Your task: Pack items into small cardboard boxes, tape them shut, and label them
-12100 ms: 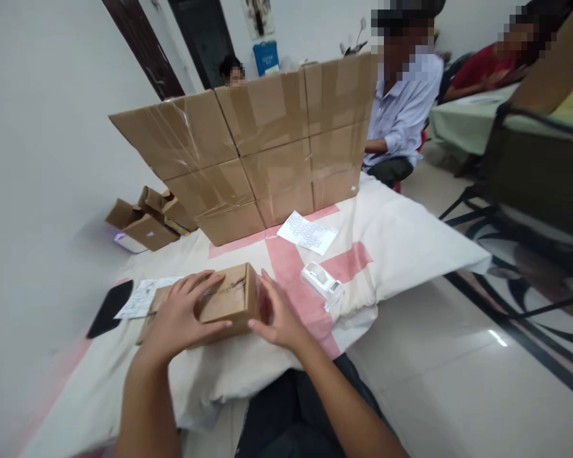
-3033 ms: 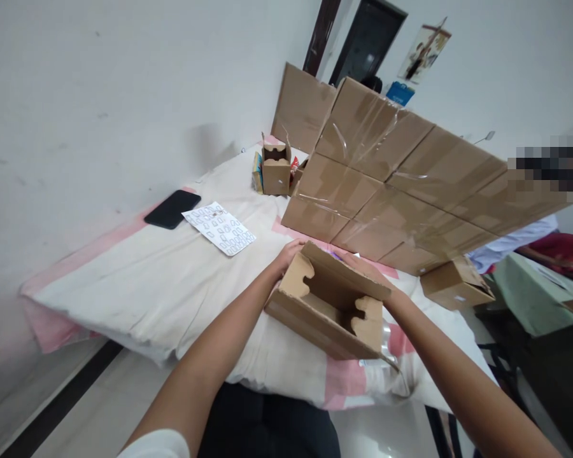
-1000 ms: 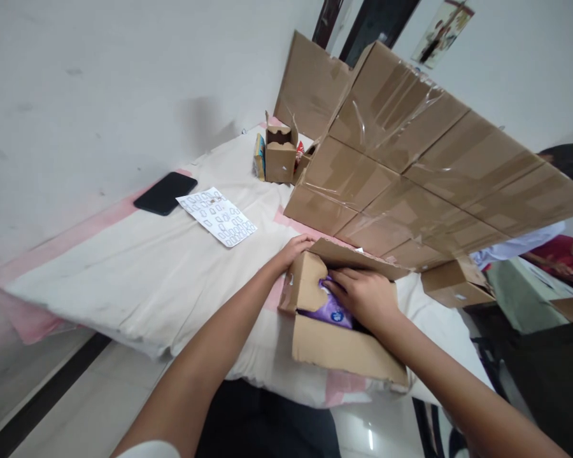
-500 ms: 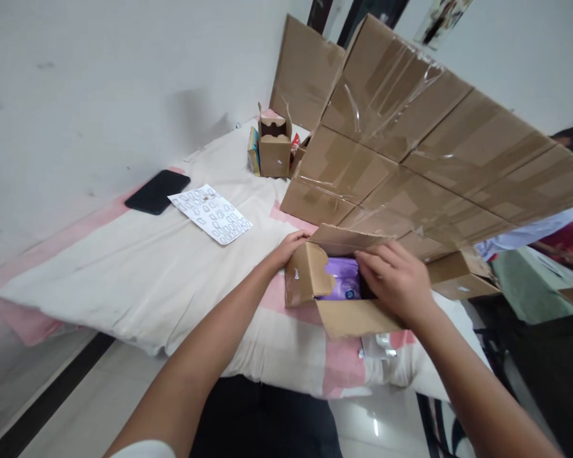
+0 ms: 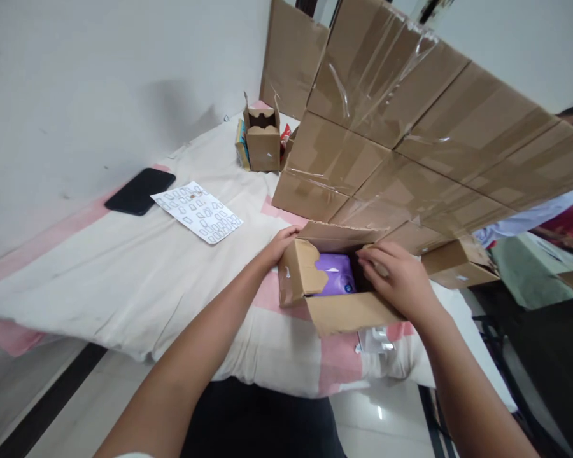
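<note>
An open cardboard box (image 5: 291, 280) sits on the bed in front of me, its long flaps folded outward. Inside it, toward the left end, lies a shiny purple packet (image 5: 334, 273) with a small dark blue mark. My left hand (image 5: 282, 244) is closed round the box's back left corner, its thumb and part of the fingers hidden. At the opposite end, my right hand (image 5: 396, 277) is closed on the box's right end flap, fingers bent over the opening. Neither hand touches the purple packet.
A tall taped cardboard panel (image 5: 386, 146) stands behind the box. To the left lie a printed sheet (image 5: 198, 213) and a black phone-like slab (image 5: 141, 191). Farther back is a small open carton (image 5: 263, 146). Another box (image 5: 458, 264) and a clear plastic piece (image 5: 376, 340) are near. Someone sits at far right.
The purple packet now looks flatter and smoother in the box. My right fingers have shifted slightly at the right end. The whole view has moved a little.
</note>
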### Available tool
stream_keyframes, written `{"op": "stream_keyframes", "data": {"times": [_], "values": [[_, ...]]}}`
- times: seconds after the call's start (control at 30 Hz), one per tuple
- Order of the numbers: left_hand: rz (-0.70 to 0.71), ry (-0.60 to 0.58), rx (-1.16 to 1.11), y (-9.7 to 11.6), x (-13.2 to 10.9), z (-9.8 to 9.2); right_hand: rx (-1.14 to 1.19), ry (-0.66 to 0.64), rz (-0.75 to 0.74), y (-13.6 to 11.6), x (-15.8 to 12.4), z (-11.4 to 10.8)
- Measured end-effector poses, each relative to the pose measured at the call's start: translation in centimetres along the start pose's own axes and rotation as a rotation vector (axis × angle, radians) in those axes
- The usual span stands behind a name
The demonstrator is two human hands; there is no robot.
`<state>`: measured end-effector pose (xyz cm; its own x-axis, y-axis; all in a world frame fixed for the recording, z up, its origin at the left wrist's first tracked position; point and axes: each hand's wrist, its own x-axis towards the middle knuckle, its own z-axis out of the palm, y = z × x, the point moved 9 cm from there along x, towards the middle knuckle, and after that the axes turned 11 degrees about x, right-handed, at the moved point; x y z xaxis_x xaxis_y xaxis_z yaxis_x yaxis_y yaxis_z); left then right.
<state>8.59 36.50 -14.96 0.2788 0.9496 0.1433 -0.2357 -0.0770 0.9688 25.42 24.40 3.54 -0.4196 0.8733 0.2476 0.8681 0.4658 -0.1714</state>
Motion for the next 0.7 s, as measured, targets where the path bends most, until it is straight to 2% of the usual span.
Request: {"op": "stream_keyframes", "data": {"times": [0.07, 0.1, 0.13, 0.17, 0.23, 0.3, 0.33, 0.43, 0.5, 0.57, 0.63, 0.7], "values": [[-0.003, 0.004, 0.004, -0.1, 0.0, 0.0, 0.079, -0.242, 0.007, -1.0, 0.7, 2.1], [-0.004, 0.006, 0.004, -0.1, 0.0, 0.0, 0.097, -0.316, 0.030, -1.2, 0.9, 2.7], [-0.006, 0.007, 0.002, -0.1, 0.0, 0.0, 0.108, -0.316, 0.044, -1.1, 1.1, 2.7], [-0.007, 0.005, -0.001, 0.0, 0.0, 0.0, 0.119, -0.246, 0.040, -1.0, 1.4, 2.0], [-0.003, 0.003, -0.011, 0.3, 0.0, 0.1, 0.158, 0.043, 0.025, -0.2, 1.0, -0.8], [0.011, 0.006, -0.026, 0.6, 0.0, 0.0, 0.255, 0.340, 0.079, 2.0, -1.1, -3.2], [0.021, 0.010, -0.034, 0.7, 0.0, 0.0, 0.340, 0.444, 0.126, 3.4, -2.6, -3.6], [0.041, 0.022, -0.057, 0.7, -0.1, -0.1, 0.713, 0.643, 0.212, 6.7, -7.1, -1.8], [0.041, 0.025, -0.064, 0.4, -0.2, -0.3, 0.844, 0.723, 0.242, 7.3, -9.2, 0.4], [0.033, 0.032, -0.063, 0.1, -0.2, -0.6, 0.850, 0.813, 0.248, 6.4, -10.5, 1.6], [0.015, 0.045, -0.056, -0.2, -0.3, -1.0, 0.851, 0.933, 0.231, 4.9, -11.2, 1.6], [-0.013, 0.053, -0.050, -0.4, -0.3, -1.2, 0.959, 0.966, 0.206, 3.5, -10.8, 1.4]]}}
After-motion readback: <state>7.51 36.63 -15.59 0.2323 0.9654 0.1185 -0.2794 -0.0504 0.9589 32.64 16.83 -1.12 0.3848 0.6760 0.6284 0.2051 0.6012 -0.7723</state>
